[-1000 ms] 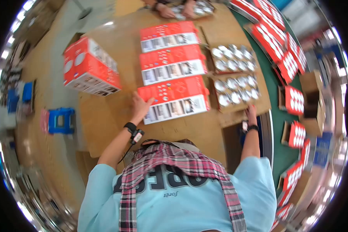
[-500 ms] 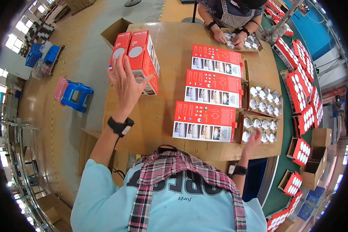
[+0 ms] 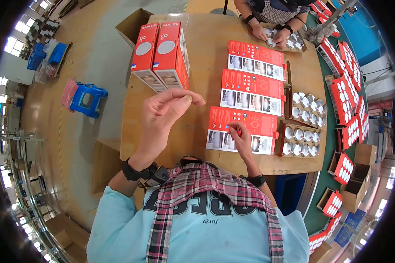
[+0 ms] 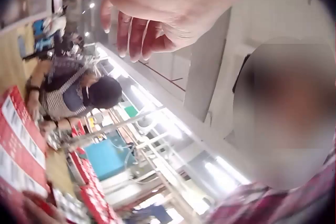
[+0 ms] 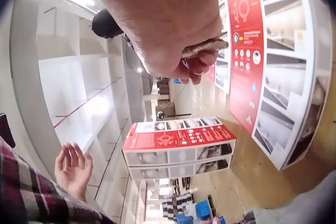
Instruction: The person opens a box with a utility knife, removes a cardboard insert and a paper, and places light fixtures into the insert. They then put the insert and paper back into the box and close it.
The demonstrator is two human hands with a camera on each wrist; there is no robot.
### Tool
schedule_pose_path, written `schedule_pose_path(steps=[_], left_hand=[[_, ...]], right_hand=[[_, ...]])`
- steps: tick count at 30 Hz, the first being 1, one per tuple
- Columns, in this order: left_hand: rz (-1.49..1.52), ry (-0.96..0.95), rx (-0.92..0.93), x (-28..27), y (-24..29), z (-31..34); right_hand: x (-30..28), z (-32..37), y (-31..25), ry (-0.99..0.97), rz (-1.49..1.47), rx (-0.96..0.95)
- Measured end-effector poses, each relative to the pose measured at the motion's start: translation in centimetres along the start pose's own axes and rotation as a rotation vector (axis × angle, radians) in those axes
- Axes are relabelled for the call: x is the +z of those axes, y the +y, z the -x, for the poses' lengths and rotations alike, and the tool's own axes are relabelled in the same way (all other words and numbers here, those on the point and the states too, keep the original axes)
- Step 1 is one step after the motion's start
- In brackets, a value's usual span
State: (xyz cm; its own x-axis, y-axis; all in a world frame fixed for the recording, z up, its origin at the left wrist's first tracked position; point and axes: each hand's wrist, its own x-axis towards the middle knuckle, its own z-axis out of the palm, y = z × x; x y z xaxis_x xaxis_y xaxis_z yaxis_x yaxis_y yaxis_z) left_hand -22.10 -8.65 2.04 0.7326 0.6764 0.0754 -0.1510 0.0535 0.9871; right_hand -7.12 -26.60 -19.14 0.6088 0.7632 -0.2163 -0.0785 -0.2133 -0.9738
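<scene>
My left hand (image 3: 164, 120) is raised in front of two upright red-and-white boxes (image 3: 166, 50), thumb and forefinger close together with nothing visible between them; the left wrist view shows its other fingers (image 4: 137, 37) loosely bent. Over the nearest of three flat-lying boxes (image 3: 259, 122) is my right hand (image 3: 243, 142). In the right wrist view that hand (image 5: 168, 40) grips a small, thin greyish object (image 5: 206, 47), partly hidden by the fingers. Right of the flat boxes, open cartons hold silvery round parts (image 3: 300, 136) in rows.
Across the table (image 3: 197, 162), another person (image 3: 272, 22) handles similar parts in a tray. An open carton (image 3: 134, 28) stands behind the upright boxes. Along the right runs a green conveyor (image 3: 317, 199) with red boxes of white discs (image 3: 344, 166). A blue stool (image 3: 90, 100) is at the left.
My left hand went from the nearest flat box to the upright boxes, then drew back toward my body. My right hand moved left from the carton of silvery parts to the nearest flat box.
</scene>
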Motion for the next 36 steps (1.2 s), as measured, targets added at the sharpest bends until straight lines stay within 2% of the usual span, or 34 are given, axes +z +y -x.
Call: schedule_pose_path(steps=[3,6,9,12,13,18,20,22,25,28,30,33,35,36], left_hand=[[0.061,-0.034,-0.019,-0.5,-0.3,0.5],[0.375,-0.215,-0.070,-2.2,-2.2,0.8],[0.919,-0.434,-0.224,-1.8,-4.1,1.3],[0.628,-0.440,-0.247,-0.3,-2.9,1.2],[0.616,-0.468,-0.235,-0.5,-2.9,1.2],[0.534,-0.575,-0.164,-1.6,-4.2,1.0],[0.455,-0.561,-0.156,-1.9,-3.8,1.0],[0.376,-0.504,-0.163,-1.6,-2.8,1.6],[0.332,-0.445,-0.206,-0.9,-2.3,2.0],[0.356,-0.516,-0.039,-1.9,-5.6,1.8],[0.418,-0.532,-0.013,-2.3,-7.0,1.7],[0.441,-0.520,-0.107,-2.2,-7.3,1.4],[0.276,-0.518,-0.179,-1.5,-6.2,1.3],[0.317,-0.503,-0.232,-1.2,-5.4,1.1]], right_hand=[[0.6,0.3,0.2,-0.030,-0.027,-0.023],[0.9,0.5,0.1,-0.052,-0.038,-0.007],[1.7,0.8,-4.3,-0.158,-0.101,0.045],[2.5,0.9,-12.5,-0.360,-0.162,-0.112],[2.9,1.5,-15.3,-0.360,-0.214,-0.126],[4.5,2.3,-22.0,-0.548,-0.207,-0.262],[5.1,2.3,-24.2,-0.662,-0.248,-0.223],[6.2,2.2,-25.0,-0.703,-0.254,-0.238],[7.2,2.0,-25.0,-0.736,-0.247,-0.157],[7.3,1.8,-24.5,-0.743,-0.255,-0.056],[7.4,1.7,-24.2,-0.740,-0.260,0.004],[7.3,1.6,-23.7,-0.730,-0.264,0.074],[7.4,1.4,-23.5,-0.721,-0.266,0.112],[7.3,1.4,-23.4,-0.718,-0.271,0.128]])
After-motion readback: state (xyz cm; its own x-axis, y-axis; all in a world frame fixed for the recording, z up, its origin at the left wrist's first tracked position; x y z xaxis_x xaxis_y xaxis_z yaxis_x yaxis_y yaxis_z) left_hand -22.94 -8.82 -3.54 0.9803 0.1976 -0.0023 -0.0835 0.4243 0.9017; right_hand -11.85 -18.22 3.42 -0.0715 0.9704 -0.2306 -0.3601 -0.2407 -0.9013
